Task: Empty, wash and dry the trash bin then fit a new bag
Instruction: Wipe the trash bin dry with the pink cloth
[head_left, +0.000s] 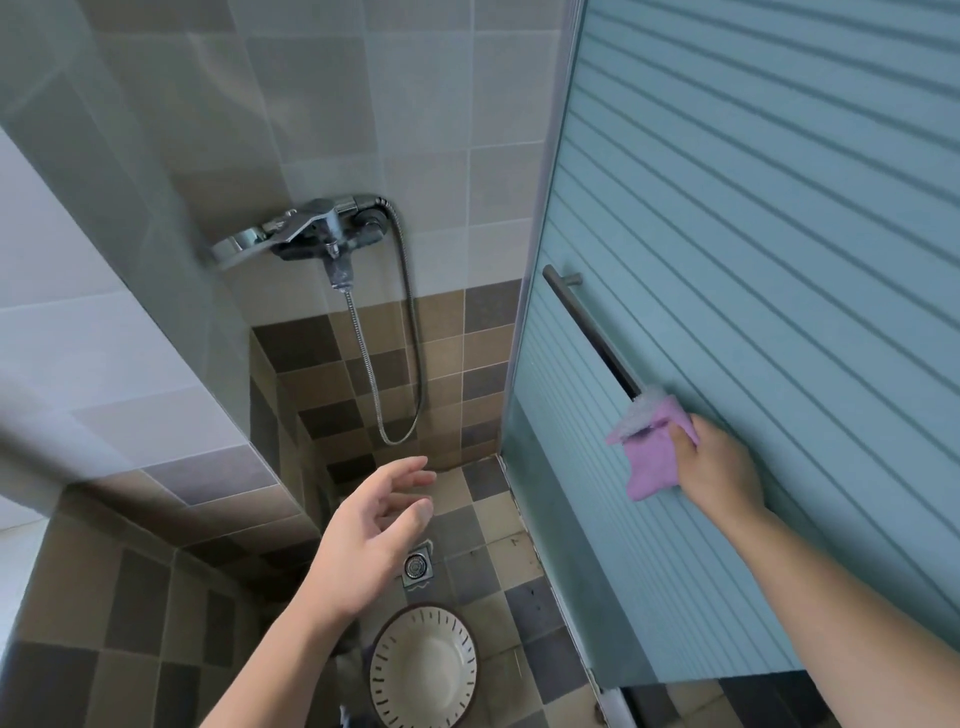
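The cream trash bin (423, 670), round with dark slits round its rim, stands upright on the shower floor at the bottom centre, seen from above. My left hand (369, 535) hovers above it with fingers relaxed and spread, holding nothing. My right hand (714, 460) grips a pink cloth (649, 454) at the lower end of the door handle (587, 325) on the frosted glass shower door (779, 312). The cloth hangs over the bar's end.
A chrome shower mixer (324, 236) with its hose (410, 338) is fixed to the tiled wall ahead. A floor drain (417, 565) lies just beyond the bin. A tiled wall closes in on the left; the glass door stands on the right.
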